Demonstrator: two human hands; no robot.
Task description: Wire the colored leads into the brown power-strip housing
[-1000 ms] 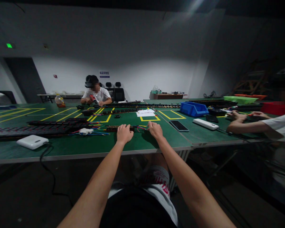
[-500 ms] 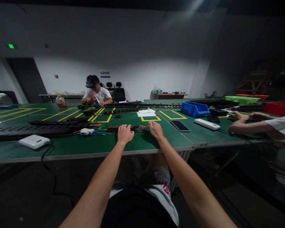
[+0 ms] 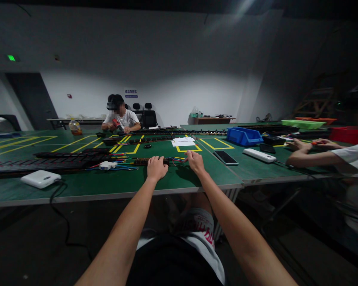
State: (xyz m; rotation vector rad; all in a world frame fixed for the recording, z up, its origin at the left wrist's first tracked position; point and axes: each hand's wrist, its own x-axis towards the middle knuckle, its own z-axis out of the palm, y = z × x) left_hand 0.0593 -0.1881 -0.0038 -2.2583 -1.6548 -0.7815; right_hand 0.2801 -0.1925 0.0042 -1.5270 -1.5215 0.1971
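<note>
From here, the left hand point(image 3: 156, 168) is lying over a dark strip point(image 3: 140, 161), its grip hard to tell, while the right hand point(image 3: 195, 162) is pinching coloured wires point(image 3: 176, 160).

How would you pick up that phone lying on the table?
I'd try coming down from above and pinching the phone by its two long edges, near the middle. It lies flat, looks thin, and nothing rests on top. The right hand is nearest.
</note>
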